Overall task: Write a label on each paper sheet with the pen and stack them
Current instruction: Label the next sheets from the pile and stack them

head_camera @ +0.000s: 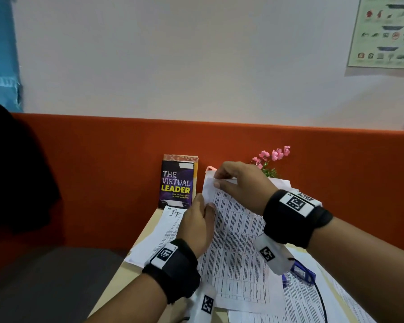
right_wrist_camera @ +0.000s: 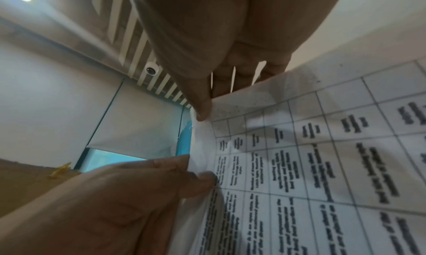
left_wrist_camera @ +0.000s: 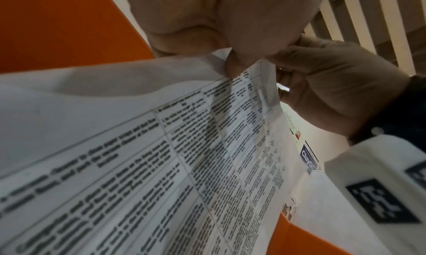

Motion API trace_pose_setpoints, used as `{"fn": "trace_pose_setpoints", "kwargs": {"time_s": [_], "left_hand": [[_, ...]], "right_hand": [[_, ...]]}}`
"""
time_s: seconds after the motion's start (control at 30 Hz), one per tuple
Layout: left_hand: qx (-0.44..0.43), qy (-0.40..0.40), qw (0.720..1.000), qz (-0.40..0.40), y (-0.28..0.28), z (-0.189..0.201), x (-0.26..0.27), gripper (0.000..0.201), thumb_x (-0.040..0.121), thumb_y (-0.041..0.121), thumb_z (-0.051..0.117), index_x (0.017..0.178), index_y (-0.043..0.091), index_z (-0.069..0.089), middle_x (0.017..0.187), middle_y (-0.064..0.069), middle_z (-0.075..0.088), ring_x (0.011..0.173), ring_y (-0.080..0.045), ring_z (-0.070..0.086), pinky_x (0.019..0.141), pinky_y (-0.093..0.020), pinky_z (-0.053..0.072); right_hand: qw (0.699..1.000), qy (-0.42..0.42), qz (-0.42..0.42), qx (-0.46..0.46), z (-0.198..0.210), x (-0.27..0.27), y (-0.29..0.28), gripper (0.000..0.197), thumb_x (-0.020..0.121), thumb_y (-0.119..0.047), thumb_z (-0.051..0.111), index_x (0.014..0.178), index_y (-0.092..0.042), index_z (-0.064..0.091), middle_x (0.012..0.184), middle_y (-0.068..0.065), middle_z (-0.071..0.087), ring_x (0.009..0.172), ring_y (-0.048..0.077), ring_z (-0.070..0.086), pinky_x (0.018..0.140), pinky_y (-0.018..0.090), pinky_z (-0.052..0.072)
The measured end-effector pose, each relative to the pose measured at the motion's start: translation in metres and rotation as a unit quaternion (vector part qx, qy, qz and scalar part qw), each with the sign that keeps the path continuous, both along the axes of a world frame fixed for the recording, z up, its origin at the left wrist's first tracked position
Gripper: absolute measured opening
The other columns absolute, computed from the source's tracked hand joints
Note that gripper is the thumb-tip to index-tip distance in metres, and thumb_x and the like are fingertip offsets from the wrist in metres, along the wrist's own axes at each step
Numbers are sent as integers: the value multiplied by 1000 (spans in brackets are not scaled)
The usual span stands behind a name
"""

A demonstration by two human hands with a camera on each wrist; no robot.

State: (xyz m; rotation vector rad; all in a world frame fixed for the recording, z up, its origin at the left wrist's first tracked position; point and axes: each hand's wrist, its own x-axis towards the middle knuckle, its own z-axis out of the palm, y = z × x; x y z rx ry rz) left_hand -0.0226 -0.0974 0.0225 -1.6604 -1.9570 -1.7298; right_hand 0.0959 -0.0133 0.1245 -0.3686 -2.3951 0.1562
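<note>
A printed sheet (head_camera: 238,241) with a table of text is lifted off the desk, tilted up toward the orange partition. My left hand (head_camera: 207,206) pinches its left edge, thumb on the printed side (left_wrist_camera: 230,64). My right hand (head_camera: 217,180) pinches the top left corner, with the thumb in front and the fingers behind the sheet (right_wrist_camera: 322,168). In the right wrist view my right thumb (right_wrist_camera: 202,109) is above and my left hand (right_wrist_camera: 200,182) below. Another sheet (head_camera: 170,220), with handwriting at its top, lies flat to the left. No pen shows clearly.
More printed sheets (head_camera: 308,299) lie on the desk at the right, under a blue object (head_camera: 301,272) with a black cord. A book (head_camera: 176,185) leans against the orange partition (head_camera: 103,171). Pink flowers (head_camera: 271,159) stand behind my right hand. The desk's left edge (head_camera: 135,245) is close.
</note>
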Motion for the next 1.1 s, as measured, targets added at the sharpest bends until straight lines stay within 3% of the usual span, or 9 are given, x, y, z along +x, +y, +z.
{"fn": "trace_pose_setpoints", "kwargs": {"time_s": [0.1,0.17,0.27,0.43,0.6,0.7,0.87,1.0,1.1], "left_hand": [[-10,1,1000,-2,1,-1,0,27,105,29,39,86,10,42,70,1,44,63,-13,42,60,-31,32],[-12,-5,1000,-8,-1,-1,1,27,105,31,38,86,13,42,71,1,44,63,-13,42,60,-31,33],[-8,-6,1000,-11,-1,0,2,24,105,32,39,85,18,41,73,-3,52,66,-20,48,63,-37,38],[5,-2,1000,-7,-3,2,2,27,105,33,38,93,10,45,82,-12,60,74,-27,56,67,-42,42],[-6,-3,1000,-6,-3,2,1,27,104,35,39,90,12,44,78,-7,58,70,-23,54,63,-38,41],[-16,-3,1000,-7,-2,1,1,27,104,34,40,92,10,46,82,-11,61,75,-25,58,66,-39,44],[26,-30,999,-15,-5,17,-1,13,103,35,43,99,23,49,83,5,60,74,-8,56,63,-29,42],[47,-5,999,-4,-1,21,4,24,106,27,40,82,27,36,67,12,37,55,0,40,51,-21,24],[69,-2,998,5,1,17,10,19,106,26,38,87,22,35,65,9,34,53,-5,36,50,-25,24]], "right_hand": [[999,-1,1,-46,1,2,-3,5,92,-27,67,93,-22,70,83,-18,64,78,-5,57,71,14,44],[999,6,-5,-51,3,2,-2,7,92,-31,67,87,-26,70,77,-16,63,73,-3,56,64,10,39],[999,28,-10,-36,3,0,1,11,91,-33,68,83,-25,68,84,-12,60,78,2,55,69,20,44],[997,68,1,-45,4,-2,2,9,89,-31,70,82,-26,68,100,-12,57,90,6,57,82,29,50],[995,62,-2,-78,8,-2,2,3,89,-24,70,92,-25,69,86,-10,66,81,6,60,74,26,51],[995,58,-6,-79,7,-2,0,15,89,-21,71,104,-24,70,85,-8,67,79,7,61,71,21,51],[997,45,-14,-63,9,-3,-5,12,90,-21,68,102,-23,70,85,-11,66,79,1,59,69,17,46],[998,14,-16,-65,10,-8,-10,29,96,-26,61,125,-28,59,90,-14,62,81,0,56,68,10,41],[999,-30,-38,-21,16,-11,-12,15,99,-27,54,104,-19,65,96,-7,62,87,12,57,75,25,49]]}}
